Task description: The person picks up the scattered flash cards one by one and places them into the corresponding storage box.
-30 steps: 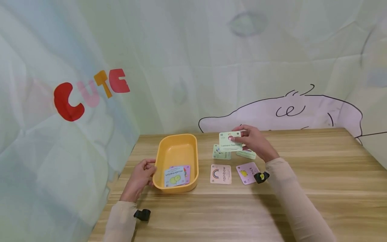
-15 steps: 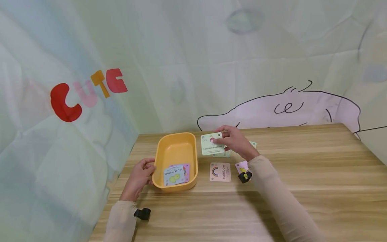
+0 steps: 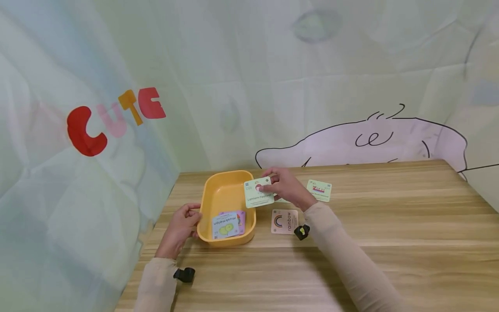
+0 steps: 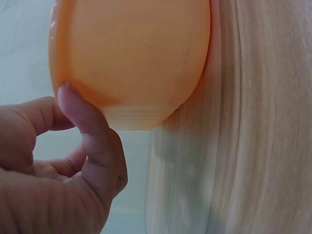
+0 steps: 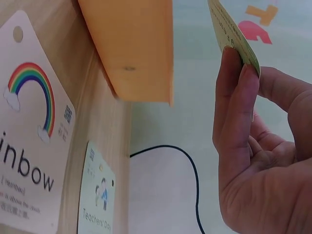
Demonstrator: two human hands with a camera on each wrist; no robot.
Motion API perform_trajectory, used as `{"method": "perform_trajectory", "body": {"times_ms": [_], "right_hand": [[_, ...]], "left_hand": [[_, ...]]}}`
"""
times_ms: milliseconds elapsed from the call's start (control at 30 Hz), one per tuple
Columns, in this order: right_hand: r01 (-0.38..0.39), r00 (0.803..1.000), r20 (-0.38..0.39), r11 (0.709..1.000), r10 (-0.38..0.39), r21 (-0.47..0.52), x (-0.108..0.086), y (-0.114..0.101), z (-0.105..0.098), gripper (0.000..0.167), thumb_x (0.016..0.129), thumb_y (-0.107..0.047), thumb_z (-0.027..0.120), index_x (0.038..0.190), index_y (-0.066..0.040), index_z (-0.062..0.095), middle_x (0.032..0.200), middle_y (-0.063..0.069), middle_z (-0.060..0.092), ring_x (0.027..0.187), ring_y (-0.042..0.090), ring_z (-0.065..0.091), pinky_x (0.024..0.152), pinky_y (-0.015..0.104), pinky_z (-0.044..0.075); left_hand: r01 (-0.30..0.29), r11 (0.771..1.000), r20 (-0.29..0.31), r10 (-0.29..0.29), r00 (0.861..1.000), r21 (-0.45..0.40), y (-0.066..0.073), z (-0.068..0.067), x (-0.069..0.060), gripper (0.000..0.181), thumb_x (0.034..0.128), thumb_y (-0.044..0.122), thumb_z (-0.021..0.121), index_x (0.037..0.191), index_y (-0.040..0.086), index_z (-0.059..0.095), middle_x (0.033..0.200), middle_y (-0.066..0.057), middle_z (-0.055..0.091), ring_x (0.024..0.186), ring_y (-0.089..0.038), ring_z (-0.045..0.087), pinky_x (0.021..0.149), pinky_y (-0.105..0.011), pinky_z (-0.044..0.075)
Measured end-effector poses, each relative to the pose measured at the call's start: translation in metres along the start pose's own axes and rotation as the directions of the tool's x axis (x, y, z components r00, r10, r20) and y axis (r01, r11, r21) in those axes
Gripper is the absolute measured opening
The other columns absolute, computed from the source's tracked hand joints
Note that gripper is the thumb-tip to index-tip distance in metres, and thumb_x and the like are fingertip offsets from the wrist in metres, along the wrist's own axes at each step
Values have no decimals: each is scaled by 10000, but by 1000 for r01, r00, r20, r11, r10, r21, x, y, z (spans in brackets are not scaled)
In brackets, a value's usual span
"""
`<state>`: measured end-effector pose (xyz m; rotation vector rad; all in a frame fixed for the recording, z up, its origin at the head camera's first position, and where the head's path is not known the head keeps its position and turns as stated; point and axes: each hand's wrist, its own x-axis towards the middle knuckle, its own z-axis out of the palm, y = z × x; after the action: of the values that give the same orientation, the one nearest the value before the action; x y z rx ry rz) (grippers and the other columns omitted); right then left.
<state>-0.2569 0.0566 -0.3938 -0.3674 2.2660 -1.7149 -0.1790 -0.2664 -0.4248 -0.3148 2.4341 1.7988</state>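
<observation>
Leftward since half a second ago, the right hand (image 3: 288,187) has carried the Lantern Festival card (image 3: 253,199) up to the yellow tray (image 3: 222,199); pinched between thumb and fingers, it overlaps the tray's right rim in the head view, contact unclear. On the wooden table (image 3: 390,225) stands the tray, its left edge gripped by the left hand (image 3: 182,225). Inside its near end, a muskmelon card (image 3: 225,226) partly covers a purple card (image 3: 242,222). Right of the tray, the right hand mostly hides the Teachers' Day card (image 5: 97,195), a black wrist camera (image 3: 302,232) overlaps the rainbow card's (image 3: 283,222) corner, and another green card (image 3: 319,190) lies farther right.
</observation>
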Motion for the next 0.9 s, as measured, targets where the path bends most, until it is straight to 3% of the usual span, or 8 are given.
{"method": "perform_trajectory", "body": {"times_ms": [433, 900], "right_hand": [[8, 998, 58, 1000, -10, 28, 10, -1, 28, 336, 875, -105, 795, 1177, -118, 648, 1014, 136, 664, 804, 234, 700, 684, 370, 618], [-8, 996, 89, 1000, 11, -29, 19, -8, 56, 314, 881, -126, 798, 1151, -144, 639, 981, 119, 655, 762, 206, 673, 665, 351, 606]], "left_hand": [[3, 1000, -5, -3, 1000, 12, -1, 0, 0, 396, 1023, 96, 528, 1407, 15, 479, 1012, -82, 526, 751, -161, 571, 533, -270, 524], [6, 1000, -2, -6, 1000, 5, -1, 0, -1, 392, 1020, 92, 529, 1401, 11, 483, 1013, -93, 526, 719, -165, 555, 540, -284, 528]]}}
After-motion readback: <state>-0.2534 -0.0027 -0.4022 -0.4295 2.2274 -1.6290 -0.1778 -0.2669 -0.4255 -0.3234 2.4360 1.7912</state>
